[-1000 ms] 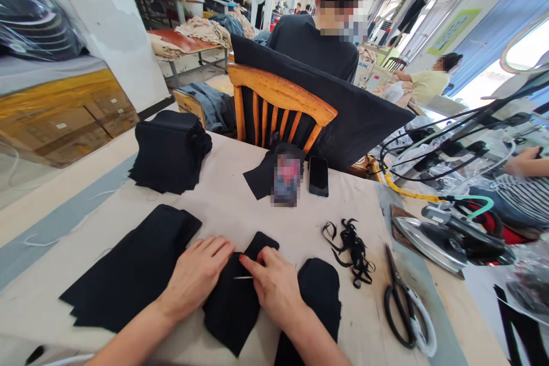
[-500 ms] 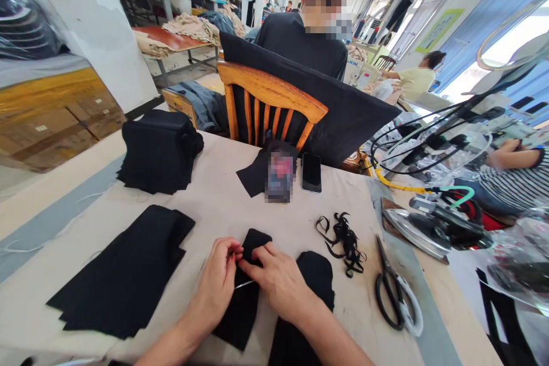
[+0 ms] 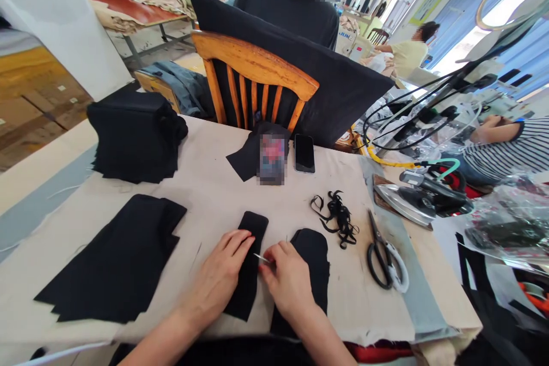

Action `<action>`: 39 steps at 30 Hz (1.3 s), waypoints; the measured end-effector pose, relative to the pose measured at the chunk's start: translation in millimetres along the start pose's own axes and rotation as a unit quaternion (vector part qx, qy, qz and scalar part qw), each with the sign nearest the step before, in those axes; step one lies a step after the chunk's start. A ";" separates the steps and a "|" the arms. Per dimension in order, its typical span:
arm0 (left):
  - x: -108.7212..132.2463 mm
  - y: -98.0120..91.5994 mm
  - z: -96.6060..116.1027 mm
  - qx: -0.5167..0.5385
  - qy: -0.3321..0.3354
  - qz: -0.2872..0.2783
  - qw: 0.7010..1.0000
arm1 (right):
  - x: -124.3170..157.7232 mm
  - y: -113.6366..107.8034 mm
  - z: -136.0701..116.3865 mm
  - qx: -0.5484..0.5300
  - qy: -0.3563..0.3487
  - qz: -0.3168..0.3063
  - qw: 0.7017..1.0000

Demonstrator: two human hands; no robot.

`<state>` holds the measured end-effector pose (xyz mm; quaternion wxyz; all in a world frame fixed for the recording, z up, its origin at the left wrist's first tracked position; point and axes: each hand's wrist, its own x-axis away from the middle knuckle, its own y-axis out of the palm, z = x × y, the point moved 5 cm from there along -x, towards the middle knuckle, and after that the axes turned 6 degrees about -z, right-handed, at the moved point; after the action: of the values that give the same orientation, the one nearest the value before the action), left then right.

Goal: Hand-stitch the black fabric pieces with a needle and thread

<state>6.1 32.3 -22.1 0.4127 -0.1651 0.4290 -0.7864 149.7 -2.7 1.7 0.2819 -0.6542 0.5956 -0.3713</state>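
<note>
A narrow black fabric piece (image 3: 254, 227) lies on the pale cloth-covered table in front of me. My left hand (image 3: 217, 271) rests flat on its left side, fingers stretched out and pressing it. Just right of the piece, my right hand (image 3: 288, 277) is closed on a thin pointed metal tool (image 3: 261, 258); the rest of it is hidden in the fingers, so its kind cannot be told. Partly under my right hand and wrist are more black fabric pieces (image 3: 312, 249). A fanned stack of black cut fabric (image 3: 111, 257) lies to the left.
Behind it stands a taller black fabric pile (image 3: 132, 140). Black ribbon scraps (image 3: 341, 220), scissors (image 3: 381, 266) and an iron (image 3: 409, 200) lie to the right. A phone (image 3: 304, 153) is near the far edge, before a wooden chair (image 3: 257, 63) with a seated person.
My hands have moved apart: the left now lies flat on the fabric piece, and the right has drawn off to its right with the metal tool. The view has tilted down.
</note>
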 end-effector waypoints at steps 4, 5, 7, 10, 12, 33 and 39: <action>0.7 -3.4 2.4 0.006 0.005 -0.012 1.000 | -3.3 5.9 -4.5 -0.086 0.027 -0.011 0.996; 0.7 -3.1 2.2 0.011 0.003 -0.012 1.000 | -3.8 7.0 -5.1 -0.106 0.031 -0.013 0.994; -0.1 -2.2 0.0 0.024 -0.010 -0.005 1.000 | -4.8 9.8 -5.3 -0.136 0.044 -0.019 0.990; -3.5 -4.5 -7.3 0.051 -0.053 0.027 0.997 | -7.7 15.6 -1.4 -0.183 0.085 -0.015 0.979; -6.8 -11.5 -14.7 0.071 -0.099 0.059 0.991 | -11.0 19.3 1.7 -0.211 0.108 -0.003 0.971; 9.8 -49.8 -7.4 0.616 -0.182 0.088 0.761 | 4.0 7.6 -41.0 -0.692 0.194 -0.100 0.688; 12.8 -52.5 -2.9 0.636 -0.173 0.101 0.746 | 4.3 -0.2 -52.4 -0.782 0.185 -0.073 0.590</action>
<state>-30.0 39.0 17.5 0.5661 0.0470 -0.2347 -0.7888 106.9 -3.1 32.1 -0.4827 -0.5814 0.6465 0.1048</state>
